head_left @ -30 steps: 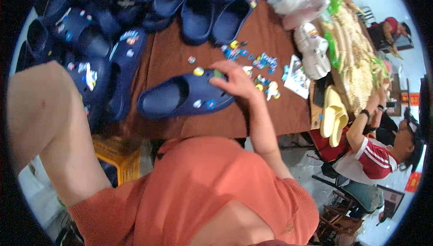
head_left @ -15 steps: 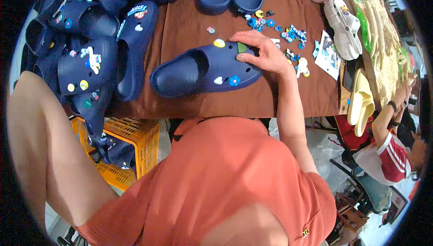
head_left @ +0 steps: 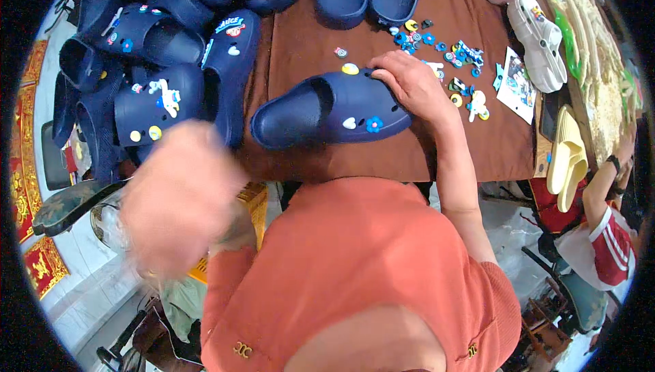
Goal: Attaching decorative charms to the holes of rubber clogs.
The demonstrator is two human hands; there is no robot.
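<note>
A navy blue clog (head_left: 321, 109) lies on its sole on the brown cloth, toe toward the right. It carries a white heart charm (head_left: 349, 123), a blue flower charm (head_left: 373, 124) and a yellow-and-white charm (head_left: 350, 69). My right hand (head_left: 413, 85) is closed over the far side of its toe; whatever is under the fingers is hidden. My left hand (head_left: 184, 194) is raised before the table's near edge, left of the clog, its fingers smeared by motion. Loose charms (head_left: 437, 48) are scattered beyond my right hand.
Navy clogs (head_left: 160, 102) are heaped at the left, and more stand at the far edge. White clogs (head_left: 537, 44), a printed card (head_left: 516, 89) and yellow slides (head_left: 568, 157) are at the right. An orange crate (head_left: 256, 211) is below. A person's arm (head_left: 600, 191) shows far right.
My left hand has swung from the far left toward the table edge. My right hand has shifted over the toe, and the green piece there no longer shows. The whole view has shifted.
</note>
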